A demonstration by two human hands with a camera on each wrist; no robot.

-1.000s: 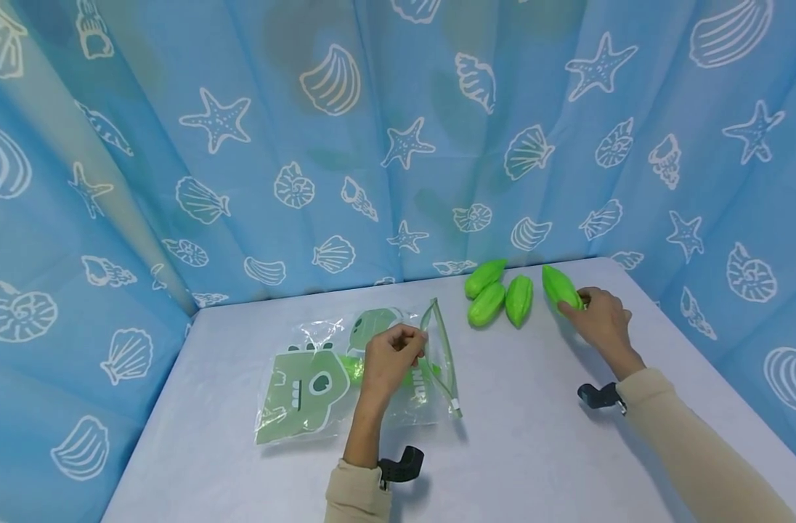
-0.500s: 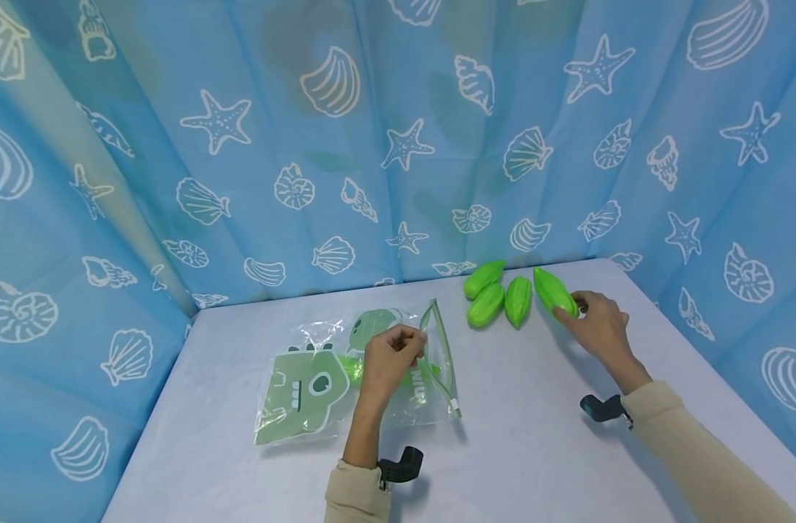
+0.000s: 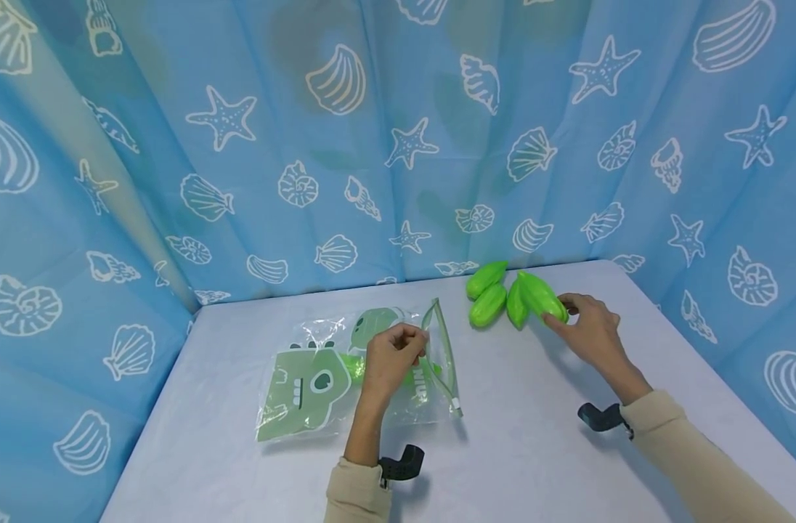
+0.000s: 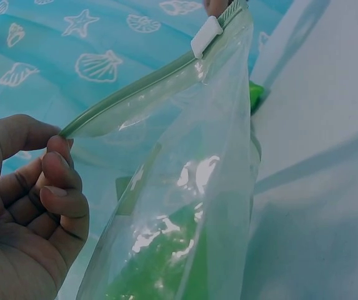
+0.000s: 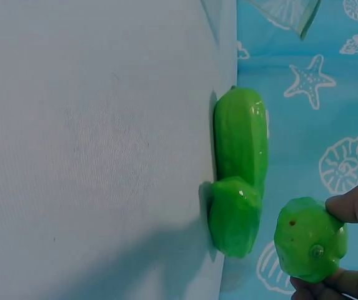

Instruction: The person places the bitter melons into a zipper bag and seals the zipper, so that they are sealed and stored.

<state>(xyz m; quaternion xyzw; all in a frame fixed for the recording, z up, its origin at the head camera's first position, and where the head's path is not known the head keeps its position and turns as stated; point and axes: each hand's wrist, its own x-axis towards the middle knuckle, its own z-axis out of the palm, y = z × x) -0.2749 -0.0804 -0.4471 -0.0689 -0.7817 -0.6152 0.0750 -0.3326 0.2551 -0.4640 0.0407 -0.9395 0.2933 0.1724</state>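
Clear zip bag lies left, something green inside; left hand pinches its rim; best hold that high so the bag gapes; three loose green fruits sit by the curtain; held fruit just beside, rounded end pinched by right hand; I'd raise it so it won't nudge them.

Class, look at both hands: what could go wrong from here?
The right hand grips a green fruit near one end, so it might slip. The left hand pinches the bag only at its rim, which could pull free. The held fruit might also bump the three fruits near it.
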